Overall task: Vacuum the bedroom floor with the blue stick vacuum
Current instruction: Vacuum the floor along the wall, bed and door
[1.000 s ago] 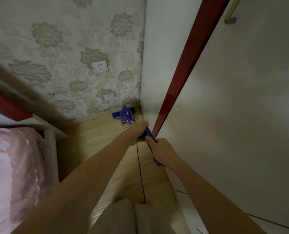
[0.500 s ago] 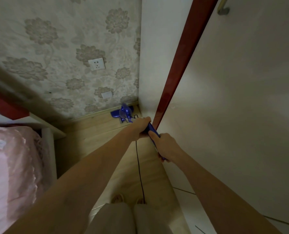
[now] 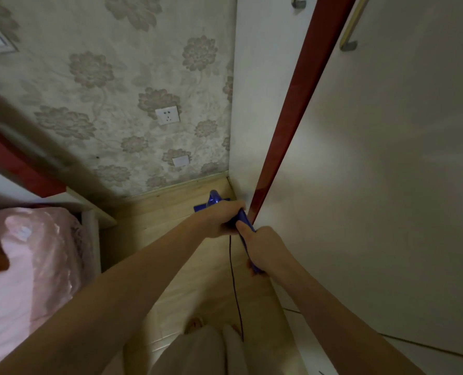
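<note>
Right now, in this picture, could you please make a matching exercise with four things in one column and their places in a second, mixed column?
Things:
1. vacuum head
2. power cord
3. wall socket
4. pink bedding

Places:
A. on the flowered wallpaper
B. at the far left, on the bed
C. on the wooden floor near the corner
D. hanging down below the hands

Pairs: 1-C, 2-D, 3-A, 4-B

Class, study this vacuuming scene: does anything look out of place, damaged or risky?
Nothing looks damaged or spilled. One thing to note: the black cord hangs from the blue stick vacuum and trails down by the person's feet, a possible trip hazard. Both hands grip the handle.
</note>
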Demonstrator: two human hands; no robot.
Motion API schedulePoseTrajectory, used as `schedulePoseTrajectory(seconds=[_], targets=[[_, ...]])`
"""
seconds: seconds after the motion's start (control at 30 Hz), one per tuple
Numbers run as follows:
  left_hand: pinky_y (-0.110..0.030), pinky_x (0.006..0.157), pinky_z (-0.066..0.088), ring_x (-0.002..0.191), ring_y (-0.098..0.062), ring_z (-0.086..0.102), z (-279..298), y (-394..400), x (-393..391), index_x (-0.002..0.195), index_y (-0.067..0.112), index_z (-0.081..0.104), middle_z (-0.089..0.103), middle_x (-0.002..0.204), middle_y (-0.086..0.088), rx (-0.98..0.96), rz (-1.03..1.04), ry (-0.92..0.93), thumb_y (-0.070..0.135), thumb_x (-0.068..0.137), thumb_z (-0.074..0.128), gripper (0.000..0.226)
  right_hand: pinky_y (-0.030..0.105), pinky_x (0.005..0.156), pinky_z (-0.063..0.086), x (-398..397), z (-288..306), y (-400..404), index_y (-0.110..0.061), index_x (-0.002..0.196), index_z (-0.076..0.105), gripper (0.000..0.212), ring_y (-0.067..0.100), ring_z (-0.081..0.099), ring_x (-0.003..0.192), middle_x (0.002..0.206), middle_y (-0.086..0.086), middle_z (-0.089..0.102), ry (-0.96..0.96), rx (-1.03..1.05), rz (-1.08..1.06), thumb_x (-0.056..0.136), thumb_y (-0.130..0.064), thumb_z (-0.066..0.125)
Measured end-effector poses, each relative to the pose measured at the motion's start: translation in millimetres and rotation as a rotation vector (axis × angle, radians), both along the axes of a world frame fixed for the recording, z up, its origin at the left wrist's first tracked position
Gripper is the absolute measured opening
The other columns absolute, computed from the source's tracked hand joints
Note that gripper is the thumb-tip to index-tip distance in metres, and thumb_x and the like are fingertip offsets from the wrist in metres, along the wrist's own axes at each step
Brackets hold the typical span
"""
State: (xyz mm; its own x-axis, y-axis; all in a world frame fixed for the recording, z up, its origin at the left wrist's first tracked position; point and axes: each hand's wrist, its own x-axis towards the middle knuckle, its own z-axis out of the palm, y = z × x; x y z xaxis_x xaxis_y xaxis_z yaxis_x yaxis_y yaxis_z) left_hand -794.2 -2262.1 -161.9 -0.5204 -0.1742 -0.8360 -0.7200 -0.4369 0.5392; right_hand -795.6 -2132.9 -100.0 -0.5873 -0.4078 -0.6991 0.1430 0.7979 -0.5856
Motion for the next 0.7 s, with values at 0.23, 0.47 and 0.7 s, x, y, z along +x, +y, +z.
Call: schedulePoseTrajectory(seconds=[0.23, 0.47, 0.7], targets=[[-0.032, 0.072, 0.053, 0.066, -0.017, 0.055, -12.0, 14.1, -12.5, 0.084, 0.009, 0.047, 0.054, 0.076, -0.008, -0.112, 0.077, -0.011, 0.016, 0.096, 0.047, 0.013, 0.018, 0.04, 0.038, -5.2, -32.0, 4.0, -0.006, 0.103, 0.053, 0.046, 0.01, 0.049, 0.049, 0.069, 0.002, 0.052, 0.022, 0.008, -0.029, 0.1, -0.049, 0.038], [-0.025, 0.059, 0.05, 0.064, -0.013, 0.053, -3.4, 25.1, -8.5, 0.083, 0.011, 0.047, 0.052, 0.074, -0.005, -0.069, 0.04, 0.01, 0.016, 0.096, 0.048, 0.014, 0.015, 0.033, 0.036, -2.2, -8.7, 23.6, -0.018, 0.079, 0.047, 0.038, 0.006, 0.046, 0.04, 0.06, 0.0, 0.051, 0.049, -0.026, -0.021, 0.102, -0.046, 0.037], [-0.026, 0.062, 0.05, 0.063, -0.014, 0.053, -1.1, 8.6, -18.0, 0.08, 0.011, 0.048, 0.052, 0.072, -0.005, -0.122, -0.004, 0.016, 0.015, 0.095, 0.047, 0.016, 0.017, 0.038, 0.04, -6.6, -15.3, 5.9, -0.017, 0.076, 0.049, 0.04, 0.004, 0.046, 0.035, 0.058, -0.001, 0.05, 0.057, -0.075, -0.075, 0.101, -0.047, 0.038]])
